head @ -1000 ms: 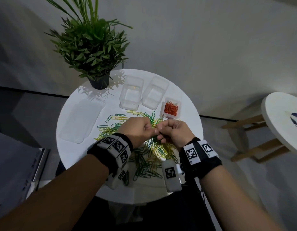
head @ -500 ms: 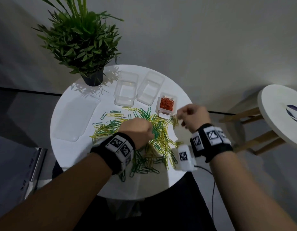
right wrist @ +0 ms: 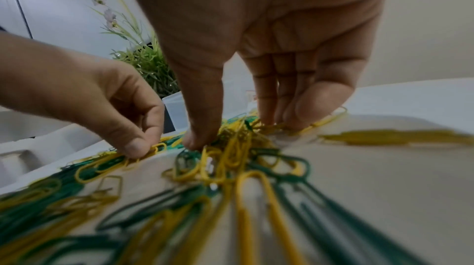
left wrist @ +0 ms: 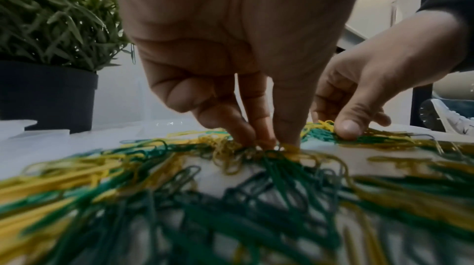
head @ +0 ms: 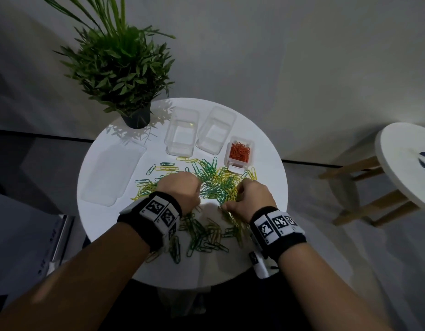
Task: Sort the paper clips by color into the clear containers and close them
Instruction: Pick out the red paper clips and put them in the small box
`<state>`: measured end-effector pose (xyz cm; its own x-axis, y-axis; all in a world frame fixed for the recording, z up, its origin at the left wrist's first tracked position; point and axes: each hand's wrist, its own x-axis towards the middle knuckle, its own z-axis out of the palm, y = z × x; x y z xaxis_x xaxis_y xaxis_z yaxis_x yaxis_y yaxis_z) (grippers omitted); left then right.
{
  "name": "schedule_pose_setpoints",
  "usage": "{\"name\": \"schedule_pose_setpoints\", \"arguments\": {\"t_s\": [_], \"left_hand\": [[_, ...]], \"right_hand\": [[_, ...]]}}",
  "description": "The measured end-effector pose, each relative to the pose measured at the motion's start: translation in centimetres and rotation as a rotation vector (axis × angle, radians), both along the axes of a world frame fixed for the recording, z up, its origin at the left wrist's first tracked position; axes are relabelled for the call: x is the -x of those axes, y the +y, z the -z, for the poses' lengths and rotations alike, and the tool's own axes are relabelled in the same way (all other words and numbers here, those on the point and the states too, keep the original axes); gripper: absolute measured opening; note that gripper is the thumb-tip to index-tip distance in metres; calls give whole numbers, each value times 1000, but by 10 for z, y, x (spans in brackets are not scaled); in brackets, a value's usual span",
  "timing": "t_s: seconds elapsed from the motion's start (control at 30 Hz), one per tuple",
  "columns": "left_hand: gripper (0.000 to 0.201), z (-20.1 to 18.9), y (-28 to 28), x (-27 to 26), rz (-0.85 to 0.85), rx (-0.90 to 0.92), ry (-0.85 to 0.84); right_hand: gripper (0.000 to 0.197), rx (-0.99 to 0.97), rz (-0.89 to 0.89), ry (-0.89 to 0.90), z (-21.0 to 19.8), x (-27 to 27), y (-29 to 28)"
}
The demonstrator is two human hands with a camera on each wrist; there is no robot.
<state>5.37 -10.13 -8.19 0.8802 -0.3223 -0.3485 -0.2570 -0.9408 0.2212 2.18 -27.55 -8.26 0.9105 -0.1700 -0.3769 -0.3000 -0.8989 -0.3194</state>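
Both down in the loose heap of green and yellow wire paper clips (head: 214, 187) mid round white bench (head: 266, 230). Left hand (head: 183, 189): narrow grip, fingertips (left wrist: 259, 137) pinching yellow clips. Right hand (head: 253, 195): narrow grip, thumb and fingertips (right wrist: 266, 115) closing on clips. Small clear plastic container of orange clips (head: 239, 152) just beyond the heap, open; two empty clear containers (head: 183, 132) beside it.

A round white table (head: 266, 144) bears green and yellow paper clips (head: 211, 185), clear containers (head: 181, 132), a potted plant (head: 125, 75)
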Motion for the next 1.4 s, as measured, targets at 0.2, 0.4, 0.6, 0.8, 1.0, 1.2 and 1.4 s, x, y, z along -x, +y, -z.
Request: {"name": "schedule_pose_setpoints", "arguments": {"t_s": [0.2, 0.4, 0.6, 0.8, 1.0, 1.2, 1.4], "left_hand": [[12, 1, -24, -8, 22, 187, -62], [15, 4, -30, -18, 59, 129, -8], [9, 3, -6, -19, 2, 326, 14], [9, 0, 19, -12, -230, 614, 54], [28, -1, 25, -7, -492, 837, 323], [23, -2, 7, 1, -88, 194, 48], [15, 7, 4, -1, -91, 201, 48]], "right_hand": [[24, 3, -61, -27, 5, 4, 6], [23, -47, 56, -6, 2, 6, -15], [24, -144, 79, -29, -6, 6, -26], [6, -69, 14, -109, -6, 3, -23], [28, 45, -286, -145, -6, -15, 4], [23, 88, -322, -126, 2, -17, 13], [16, -142, -121, -188, 7, -14, -2]]}}
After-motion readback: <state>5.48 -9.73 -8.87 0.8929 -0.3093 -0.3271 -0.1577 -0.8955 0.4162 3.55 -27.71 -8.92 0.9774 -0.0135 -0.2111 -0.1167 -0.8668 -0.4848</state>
